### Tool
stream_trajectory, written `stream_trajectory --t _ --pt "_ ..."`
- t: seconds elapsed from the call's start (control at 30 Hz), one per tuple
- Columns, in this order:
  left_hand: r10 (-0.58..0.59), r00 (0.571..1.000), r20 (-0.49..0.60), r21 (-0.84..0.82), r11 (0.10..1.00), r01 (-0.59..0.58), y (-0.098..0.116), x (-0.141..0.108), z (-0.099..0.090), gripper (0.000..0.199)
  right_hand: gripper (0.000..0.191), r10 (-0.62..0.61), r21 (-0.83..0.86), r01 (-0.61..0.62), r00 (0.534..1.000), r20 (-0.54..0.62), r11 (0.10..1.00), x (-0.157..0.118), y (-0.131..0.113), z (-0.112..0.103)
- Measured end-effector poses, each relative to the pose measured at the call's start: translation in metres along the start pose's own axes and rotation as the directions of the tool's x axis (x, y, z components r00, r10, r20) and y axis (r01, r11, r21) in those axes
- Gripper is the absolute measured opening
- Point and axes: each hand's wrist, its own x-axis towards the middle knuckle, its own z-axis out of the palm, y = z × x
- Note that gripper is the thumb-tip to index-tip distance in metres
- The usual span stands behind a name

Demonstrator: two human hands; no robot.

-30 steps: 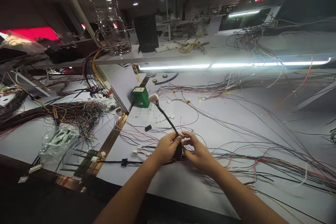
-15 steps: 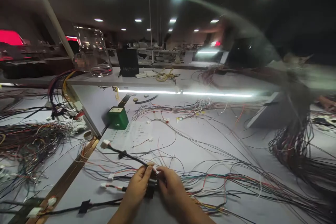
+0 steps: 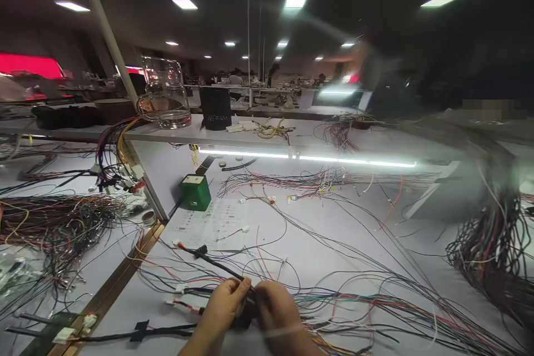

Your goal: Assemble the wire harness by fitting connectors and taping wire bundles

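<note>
Left fingers [image 3: 243,288] pinched on cable [image 3: 224,267]; right fingers [image 3: 267,291] curled beside, blurred, can't tell grip. Box [image 3: 196,196] 11 o'clock.

A slim black-sleeved cable [image 3: 223,267], pinched in the left hand [image 3: 221,311] just beside the right hand [image 3: 278,307], slants forward and leftward from both, orange-red wires [image 3: 181,244] showing near its far end.
</note>
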Motion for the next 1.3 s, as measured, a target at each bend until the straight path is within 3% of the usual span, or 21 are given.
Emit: stream_trajectory --t 0.13,0.3,0.47,0.53,0.6,0.63,0.7,0.77,0.83,0.93,1.0,1.07,1.1,1.13,1.2,1.3 --pt "-0.007 1.0 -0.028 0.072 0.997 0.009 -0.004 0.0 -0.005 0.063 0.015 -0.078 -0.005 0.078 0.996 -0.031 0.997 -0.004 0.005 0.003" --pt "0.132 0.99 -0.048 0.225 0.967 -0.118 0.001 -0.003 -0.005 0.061 0.05 -0.159 0.015 0.159 0.987 -0.028 0.987 0.001 0.002 0.003" --pt "0.151 0.988 -0.034 0.171 0.975 -0.143 -0.005 0.0 -0.005 0.062 0.033 -0.192 0.176 0.187 0.981 0.014 0.966 0.005 -0.006 -0.002" --pt "0.137 0.99 -0.04 0.128 0.983 -0.131 -0.007 0.001 -0.005 0.063 0.023 -0.117 0.285 0.108 0.993 0.015 0.952 0.005 -0.006 -0.009" --pt "0.151 0.988 -0.014 0.084 0.985 -0.149 -0.007 -0.003 -0.004 0.064 0.019 0.054 0.417 -0.08 0.996 0.074 0.905 0.006 -0.003 -0.018" --pt "0.181 0.983 0.009 0.067 0.981 -0.181 -0.004 -0.007 -0.004 0.065 0.02 0.162 0.47 -0.212 0.976 0.146 0.857 0.007 -0.001 -0.022" --pt "0.275 0.958 0.088 0.082 0.956 -0.282 0.004 -0.018 -0.004 0.06 0.027 0.325 0.492 -0.457 0.885 0.333 0.741 0.013 0.003 -0.029" --pt "0.388 0.898 0.209 0.197 0.882 -0.427 0.017 -0.029 -0.004 0.048 0.034 0.38 0.452 -0.586 0.798 0.468 0.672 0.022 0.007 -0.031" --pt "0.5 0.782 0.371 0.341 0.71 -0.616 0.031 -0.035 -0.002 0.035 0.034 0.375 0.415 -0.607 0.771 0.515 0.677 0.032 0.01 -0.029" --pt "0.587 0.53 0.612 0.415 0.331 -0.847 0.045 -0.032 0.006 0.024 0.026 0.348 0.385 -0.577 0.78 0.52 0.72 0.046 0.011 -0.024" --pt "0.603 0.356 0.714 0.386 0.084 -0.919 0.049 -0.023 0.013 0.022 0.021 0.322 0.381 -0.546 0.797 0.511 0.746 0.052 0.009 -0.023" --pt "0.591 0.225 0.774 0.351 -0.106 -0.93 0.048 -0.016 0.018 0.022 0.02 0.293 0.386 -0.513 0.815 0.5 0.766 0.054 0.005 -0.025" --pt "0.577 0.189 0.794 0.345 -0.172 -0.923 0.048 -0.013 0.019 0.022 0.023 0.279 0.392 -0.499 0.822 0.496 0.773 0.052 0.003 -0.028" --pt "0.566 0.178 0.805 0.353 -0.217 -0.91 0.047 -0.011 0.019 0.02 0.028 0.264 0.398 -0.485 0.828 0.494 0.778 0.049 0.001 -0.032" --pt "0.559 0.215 0.801 0.411 -0.252 -0.876 0.045 -0.009 0.018 0.017 0.039 0.223 0.421 -0.455 0.841 0.493 0.784 0.039 -0.002 -0.04" --pt "0.592 0.359 0.721 0.545 -0.165 -0.822 0.044 -0.009 0.013 0.018 0.047 0.119 0.508 -0.363 0.886 0.449 0.781 0.017 -0.004 -0.046"
